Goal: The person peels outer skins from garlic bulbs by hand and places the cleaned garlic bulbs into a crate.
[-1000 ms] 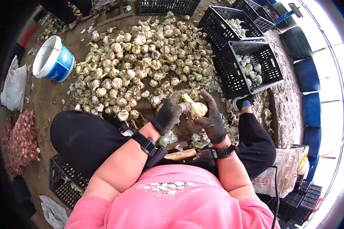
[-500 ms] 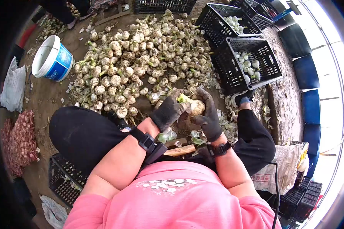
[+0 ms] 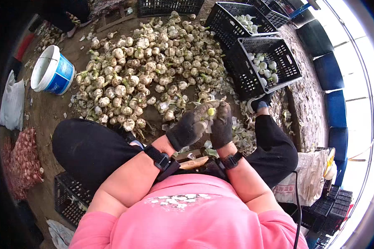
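Observation:
Both dark-gloved hands meet in front of my lap around one garlic bulb (image 3: 211, 111), whose yellow-green cut stem end faces up toward me. My left hand (image 3: 190, 128) is closed on the bulb from the left. From the right, my right hand (image 3: 222, 124) has its fingers pressed together at the bulb and its loose skin. Most of the bulb is hidden by the gloves. Just beyond lies a big pile of dirty, unpeeled garlic bulbs (image 3: 149, 70). Below the hands, between my legs, is a wooden piece (image 3: 194, 163) among peeled skins.
Black crates (image 3: 274, 56) at the right hold clean white garlic bulbs (image 3: 262, 66). A white-and-blue bucket (image 3: 54, 70) stands at the left, near a red mesh sack (image 3: 24, 162). Another black crate (image 3: 70, 199) sits by my left side. Another person's feet (image 3: 72, 31) show at top left.
The bulb has turned so its stem end points up at me instead of sideways. My right hand has closed in from spread fingers, and both hands are now nearer together.

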A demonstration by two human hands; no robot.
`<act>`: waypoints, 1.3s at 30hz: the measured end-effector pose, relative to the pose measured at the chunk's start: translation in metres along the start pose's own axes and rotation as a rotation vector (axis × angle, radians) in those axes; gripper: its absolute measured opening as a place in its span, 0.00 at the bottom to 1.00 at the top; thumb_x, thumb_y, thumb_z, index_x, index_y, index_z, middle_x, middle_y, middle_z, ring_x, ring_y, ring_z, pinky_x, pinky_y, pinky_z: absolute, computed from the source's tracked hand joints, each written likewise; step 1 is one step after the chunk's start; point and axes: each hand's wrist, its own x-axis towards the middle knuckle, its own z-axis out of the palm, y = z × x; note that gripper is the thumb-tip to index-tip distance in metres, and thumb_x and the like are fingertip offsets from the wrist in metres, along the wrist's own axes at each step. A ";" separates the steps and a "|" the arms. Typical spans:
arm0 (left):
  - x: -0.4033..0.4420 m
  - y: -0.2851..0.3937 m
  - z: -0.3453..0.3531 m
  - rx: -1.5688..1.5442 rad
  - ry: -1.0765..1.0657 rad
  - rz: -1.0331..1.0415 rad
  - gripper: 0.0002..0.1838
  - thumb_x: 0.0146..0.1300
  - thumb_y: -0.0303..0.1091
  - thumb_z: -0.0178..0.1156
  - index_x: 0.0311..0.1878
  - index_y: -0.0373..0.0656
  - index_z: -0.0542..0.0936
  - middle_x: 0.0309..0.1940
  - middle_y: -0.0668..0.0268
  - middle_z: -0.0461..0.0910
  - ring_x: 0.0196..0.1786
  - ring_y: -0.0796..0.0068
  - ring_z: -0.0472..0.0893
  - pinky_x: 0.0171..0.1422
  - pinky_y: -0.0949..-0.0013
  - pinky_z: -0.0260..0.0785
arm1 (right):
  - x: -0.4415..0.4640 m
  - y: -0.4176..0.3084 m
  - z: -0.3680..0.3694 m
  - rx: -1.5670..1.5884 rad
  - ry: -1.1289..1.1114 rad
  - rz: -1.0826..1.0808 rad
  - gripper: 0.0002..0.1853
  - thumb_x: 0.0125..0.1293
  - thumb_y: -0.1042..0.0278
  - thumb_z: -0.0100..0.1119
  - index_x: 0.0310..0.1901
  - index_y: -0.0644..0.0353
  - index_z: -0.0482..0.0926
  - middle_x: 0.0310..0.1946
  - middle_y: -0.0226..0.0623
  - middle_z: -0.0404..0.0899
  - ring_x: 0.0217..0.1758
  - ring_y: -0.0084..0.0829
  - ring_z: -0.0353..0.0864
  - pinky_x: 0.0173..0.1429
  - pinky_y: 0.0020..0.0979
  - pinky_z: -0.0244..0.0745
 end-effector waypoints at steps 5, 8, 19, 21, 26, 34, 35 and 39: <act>0.003 0.004 -0.015 -0.449 0.113 -0.354 0.19 0.49 0.25 0.44 0.43 0.35 0.79 0.34 0.63 0.81 0.39 0.73 0.80 0.48 0.72 0.72 | 0.000 -0.024 -0.008 -0.055 -0.064 -0.205 0.22 0.72 0.50 0.41 0.49 0.61 0.76 0.39 0.35 0.80 0.39 0.30 0.80 0.46 0.31 0.77; 0.002 -0.030 -0.021 -0.089 0.211 -0.285 0.10 0.50 0.28 0.47 0.31 0.38 0.78 0.24 0.59 0.79 0.28 0.63 0.79 0.39 0.61 0.75 | 0.005 -0.024 -0.015 1.145 -0.144 0.818 0.23 0.70 0.48 0.43 0.48 0.61 0.76 0.39 0.35 0.81 0.38 0.28 0.81 0.44 0.29 0.77; 0.009 0.011 -0.009 -0.532 -0.026 -0.686 0.27 0.62 0.32 0.55 0.65 0.44 0.64 0.51 0.62 0.75 0.51 0.68 0.77 0.58 0.66 0.71 | 0.009 -0.014 -0.042 0.845 -0.177 0.507 0.15 0.71 0.65 0.45 0.55 0.60 0.71 0.45 0.34 0.78 0.48 0.24 0.76 0.50 0.28 0.74; 0.002 0.007 0.006 -0.679 0.037 -0.495 0.29 0.60 0.28 0.57 0.66 0.45 0.63 0.52 0.66 0.75 0.51 0.72 0.76 0.57 0.66 0.71 | 0.007 -0.016 -0.040 0.575 -0.278 0.454 0.14 0.71 0.70 0.43 0.55 0.61 0.73 0.36 0.28 0.78 0.39 0.20 0.76 0.40 0.24 0.73; 0.001 -0.008 -0.002 0.022 0.163 -0.358 0.32 0.59 0.26 0.57 0.67 0.37 0.60 0.56 0.59 0.73 0.56 0.68 0.74 0.61 0.70 0.65 | 0.012 -0.005 -0.029 -0.157 -0.126 0.045 0.11 0.63 0.68 0.55 0.44 0.64 0.77 0.26 0.34 0.77 0.31 0.21 0.77 0.35 0.25 0.72; 0.000 -0.023 -0.001 -0.022 0.236 -0.224 0.39 0.47 0.18 0.59 0.66 0.42 0.59 0.54 0.59 0.71 0.54 0.69 0.73 0.58 0.68 0.68 | 0.013 -0.016 -0.013 -0.390 -0.235 0.012 0.14 0.61 0.62 0.54 0.24 0.65 0.77 0.17 0.41 0.75 0.21 0.31 0.75 0.28 0.38 0.68; 0.000 -0.014 -0.005 0.023 0.201 -0.319 0.39 0.47 0.16 0.58 0.66 0.42 0.59 0.54 0.60 0.70 0.55 0.69 0.72 0.59 0.68 0.68 | 0.012 -0.010 -0.012 -0.390 -0.235 0.011 0.14 0.61 0.62 0.54 0.24 0.65 0.77 0.17 0.41 0.75 0.21 0.31 0.75 0.28 0.38 0.68; -0.006 -0.020 -0.010 -0.014 0.145 -0.248 0.41 0.50 0.18 0.55 0.70 0.48 0.56 0.56 0.59 0.69 0.44 0.73 0.76 0.50 0.72 0.72 | 0.008 0.017 -0.022 0.077 -0.332 0.287 0.15 0.61 0.58 0.54 0.24 0.61 0.77 0.20 0.40 0.77 0.24 0.34 0.78 0.30 0.38 0.72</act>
